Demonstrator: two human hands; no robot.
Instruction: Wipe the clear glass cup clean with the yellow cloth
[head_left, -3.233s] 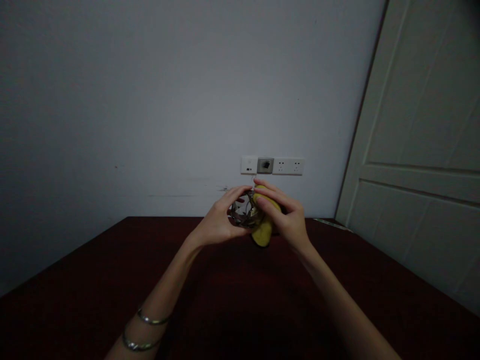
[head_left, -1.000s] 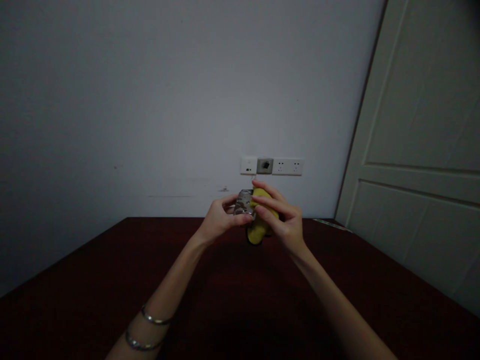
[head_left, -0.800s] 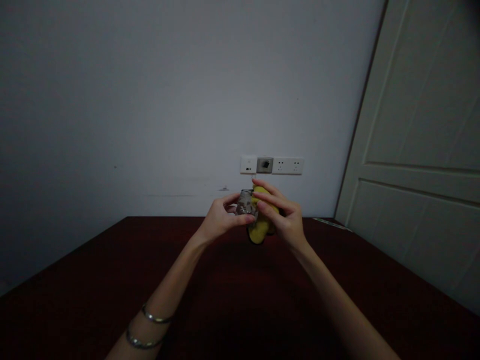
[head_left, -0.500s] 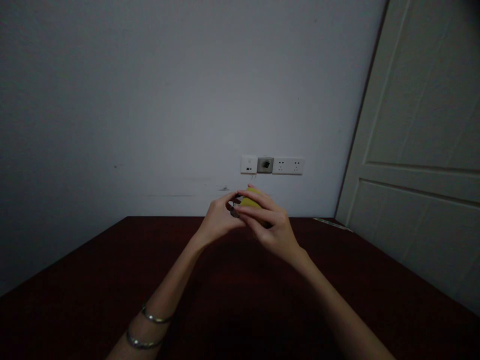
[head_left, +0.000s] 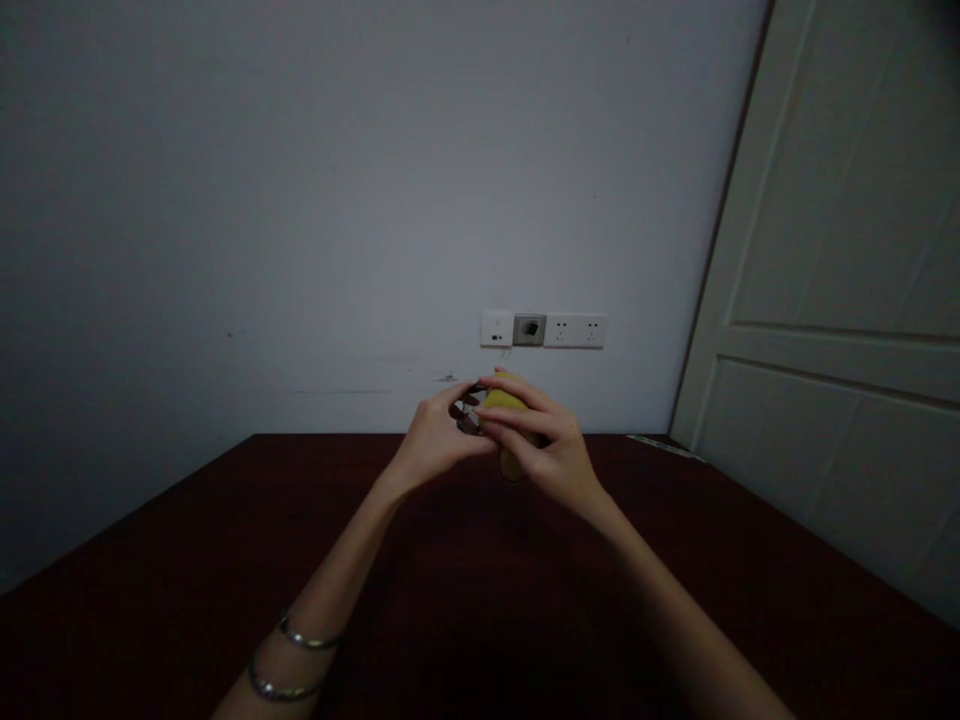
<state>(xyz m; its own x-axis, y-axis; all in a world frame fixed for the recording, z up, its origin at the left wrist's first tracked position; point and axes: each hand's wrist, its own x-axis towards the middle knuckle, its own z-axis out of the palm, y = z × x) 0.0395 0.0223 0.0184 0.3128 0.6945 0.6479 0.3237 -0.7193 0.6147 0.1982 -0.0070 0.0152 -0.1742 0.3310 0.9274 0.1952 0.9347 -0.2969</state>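
Both my hands are raised together above the far part of a dark red table (head_left: 465,600). My left hand (head_left: 435,440) pinches a small shiny metal object (head_left: 469,422), most of it hidden by fingers. My right hand (head_left: 544,450) wraps round a yellow cloth (head_left: 504,402) pressed against that metal object; a bit of the cloth also pokes out below the fingers. Two silver bangles (head_left: 289,660) sit on my left forearm.
A pale wall stands behind the table with a row of white sockets (head_left: 544,330). A light panelled door (head_left: 840,330) fills the right side. A thin pale strip (head_left: 664,447) lies at the table's far right edge.
The metal object, plainly showing a second ago, is now mostly covered. My right hand has turned over it with the yellow cloth and shifted slightly left. The left hand has barely moved.
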